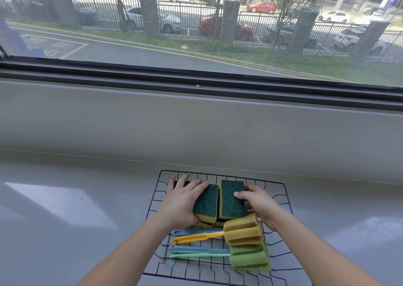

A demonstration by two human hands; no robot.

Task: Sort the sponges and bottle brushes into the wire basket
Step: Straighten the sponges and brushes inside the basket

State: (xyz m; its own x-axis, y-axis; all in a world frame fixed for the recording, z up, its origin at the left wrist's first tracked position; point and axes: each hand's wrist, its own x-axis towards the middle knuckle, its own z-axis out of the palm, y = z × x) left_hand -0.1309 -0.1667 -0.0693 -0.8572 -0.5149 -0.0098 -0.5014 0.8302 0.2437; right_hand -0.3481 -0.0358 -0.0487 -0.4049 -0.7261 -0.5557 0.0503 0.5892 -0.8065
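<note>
Head view: judging the yellow foam sponges with dark green scouring tops as light, soft, squashy; best taken across the long sides. Sitting in stacks at the back of the black wire basket on the grey bench. Left hand resting flat, grip spread over one stack; right hand fingertipping the other, grip loosely spread. Lying nearer: foam-headed bottle brushes with thin plastic handles, light, stiff-handled.

The sponges are sitting at the back of the wire basket. The bottle brushes are lying in the basket in front of them, heads to the right.
</note>
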